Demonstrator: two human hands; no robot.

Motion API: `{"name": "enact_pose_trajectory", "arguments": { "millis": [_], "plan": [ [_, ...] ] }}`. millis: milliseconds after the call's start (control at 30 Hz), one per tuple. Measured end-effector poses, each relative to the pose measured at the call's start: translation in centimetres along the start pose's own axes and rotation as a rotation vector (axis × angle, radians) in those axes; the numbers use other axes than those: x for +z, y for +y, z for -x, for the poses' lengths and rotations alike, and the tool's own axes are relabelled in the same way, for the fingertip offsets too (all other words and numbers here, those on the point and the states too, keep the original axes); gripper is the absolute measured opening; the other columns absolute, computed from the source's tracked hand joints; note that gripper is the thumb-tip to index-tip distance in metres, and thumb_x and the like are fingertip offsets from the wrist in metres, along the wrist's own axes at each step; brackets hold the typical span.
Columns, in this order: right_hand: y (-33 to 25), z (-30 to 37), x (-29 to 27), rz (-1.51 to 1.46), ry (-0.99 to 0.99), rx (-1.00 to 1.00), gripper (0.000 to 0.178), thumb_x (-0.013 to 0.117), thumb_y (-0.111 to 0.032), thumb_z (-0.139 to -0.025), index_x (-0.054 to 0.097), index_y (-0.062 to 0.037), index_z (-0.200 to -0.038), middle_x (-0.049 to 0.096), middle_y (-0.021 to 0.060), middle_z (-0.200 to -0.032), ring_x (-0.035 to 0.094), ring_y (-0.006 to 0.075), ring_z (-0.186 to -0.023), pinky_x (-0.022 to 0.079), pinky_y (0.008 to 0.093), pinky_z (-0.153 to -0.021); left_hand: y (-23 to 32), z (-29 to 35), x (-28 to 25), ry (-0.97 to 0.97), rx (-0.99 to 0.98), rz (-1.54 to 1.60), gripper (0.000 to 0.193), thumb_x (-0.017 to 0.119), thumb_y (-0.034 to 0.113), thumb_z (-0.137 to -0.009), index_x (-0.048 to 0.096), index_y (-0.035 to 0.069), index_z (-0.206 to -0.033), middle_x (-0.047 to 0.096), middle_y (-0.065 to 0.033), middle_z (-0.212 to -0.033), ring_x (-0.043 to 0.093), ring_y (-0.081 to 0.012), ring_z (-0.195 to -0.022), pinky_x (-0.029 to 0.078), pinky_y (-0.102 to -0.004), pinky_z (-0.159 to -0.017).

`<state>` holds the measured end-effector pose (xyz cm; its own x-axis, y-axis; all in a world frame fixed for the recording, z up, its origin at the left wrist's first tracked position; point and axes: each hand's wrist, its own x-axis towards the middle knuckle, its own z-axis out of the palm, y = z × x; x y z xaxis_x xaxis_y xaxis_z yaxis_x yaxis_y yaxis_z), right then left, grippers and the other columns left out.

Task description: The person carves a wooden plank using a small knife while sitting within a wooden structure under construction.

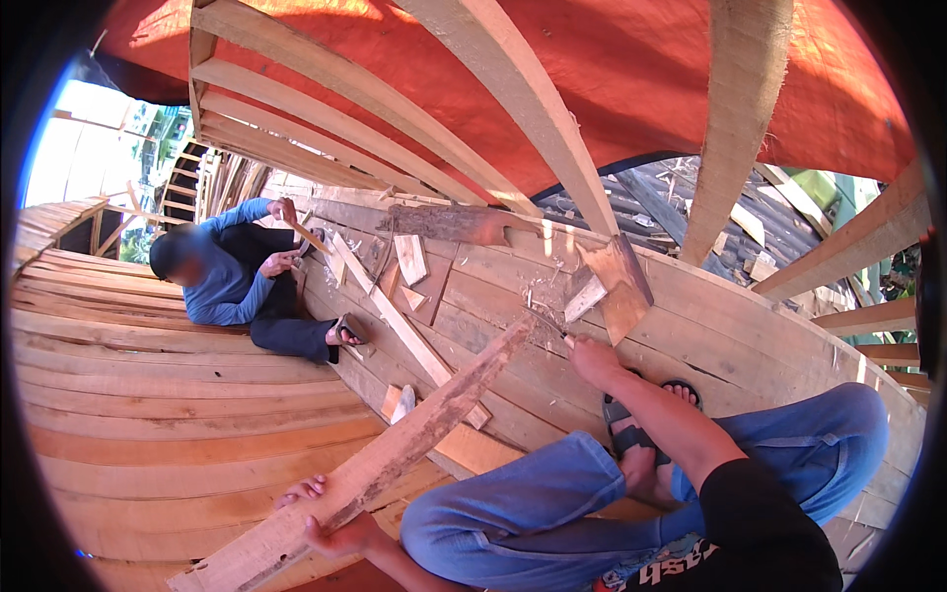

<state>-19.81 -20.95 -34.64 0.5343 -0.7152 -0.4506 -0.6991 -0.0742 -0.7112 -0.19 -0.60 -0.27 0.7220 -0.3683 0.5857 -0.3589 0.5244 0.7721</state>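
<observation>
A long plank (424, 424) with a rough, bark-marked edge slants from the lower left up to the middle. Near its lower end my left hand (345, 533) is closed around it, fingers on the far edge and thumb on the near one. By the plank's upper tip, my right hand (595, 362) is closed on a hand tool (548, 322) with a thin, dark metal end. Its handle is mostly hidden in my fist, so the exact kind is unclear. Wood shavings (543, 296) lie around that tip.
Another person (232, 261) sits at the left, holding a wooden piece (311, 237). Wood offcuts (410, 259), a narrow board (395, 321), a rough slab (439, 225) and a wooden block (617, 296) lie on the planking (493, 266). Curved ribs (538, 99) rise before an orange tarp (631, 59).
</observation>
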Motion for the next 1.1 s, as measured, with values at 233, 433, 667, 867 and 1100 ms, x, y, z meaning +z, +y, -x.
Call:
{"name": "enact_pose_trajectory", "arguments": {
  "millis": [233, 433, 667, 867, 1100],
  "plan": [
    [-3.8, 2.2, -0.5, 0.049, -0.045, -0.117, 0.035, 0.043, -0.028, -0.097, 0.046, 0.0032, -0.111, 0.065, 0.0263, -0.095, 0.065, 0.0408, -0.092, 0.051, 0.052, -0.075, 0.2, 0.2, -0.2, -0.036, 0.006, 0.004, 0.039, 0.055, 0.022, -0.074, 0.046, 0.003, -0.107, 0.045, -0.0099, -0.089, 0.045, -0.0224, -0.084, 0.04, -0.0377, -0.086],
    [-0.5, 0.7, 1.0, 0.133, 0.091, -0.123, 0.03, 0.043, -0.026, -0.097, 0.045, 0.0011, -0.111, 0.065, 0.0245, -0.089, 0.066, 0.0419, -0.084, 0.051, 0.0524, -0.071, 0.0, 0.1, -0.2, -0.014, -0.011, 0.036, 0.039, 0.054, 0.022, -0.074, 0.046, 0.002, -0.107, 0.044, -0.01, -0.088, 0.045, -0.0226, -0.084, 0.04, -0.0383, -0.085],
    [-3.6, 2.1, 0.5, 0.185, 0.014, -0.217, 0.032, 0.041, -0.008, -0.09, 0.037, 0.002, -0.12, 0.065, 0.0261, -0.089, 0.067, 0.0413, -0.084, 0.053, 0.0509, -0.068, 0.1, -0.1, -0.5, -0.015, 0.009, 0.008, 0.039, 0.055, 0.023, -0.073, 0.046, 0.003, -0.105, 0.044, -0.0094, -0.087, 0.045, -0.0222, -0.083, 0.04, -0.0379, -0.085],
    [-2.4, 2.3, -1.4, 0.266, 0.097, -0.205, 0.041, 0.044, -0.004, -0.087, 0.035, 0.0029, -0.127, 0.062, 0.0278, -0.098, 0.067, 0.041, -0.083, 0.055, 0.0493, -0.068, -0.1, -0.2, -0.9, -0.013, 0.0, 0.024, 0.038, 0.054, 0.022, -0.074, 0.046, 0.003, -0.105, 0.044, -0.0093, -0.088, 0.045, -0.0222, -0.083, 0.04, -0.0378, -0.085],
    [-2.3, 2.0, -0.3, 0.185, 0.178, -0.328, 0.05, 0.045, -0.003, -0.085, 0.035, -0.0013, -0.134, 0.055, 0.027, -0.111, 0.065, 0.0434, -0.084, 0.053, 0.051, -0.071, -0.1, -0.2, -0.9, 0.002, -0.011, -0.008, 0.041, 0.057, 0.024, -0.073, 0.043, 0.006, -0.106, 0.043, -0.0091, -0.089, 0.044, -0.0216, -0.084, 0.038, -0.0365, -0.085]
  ]
}}
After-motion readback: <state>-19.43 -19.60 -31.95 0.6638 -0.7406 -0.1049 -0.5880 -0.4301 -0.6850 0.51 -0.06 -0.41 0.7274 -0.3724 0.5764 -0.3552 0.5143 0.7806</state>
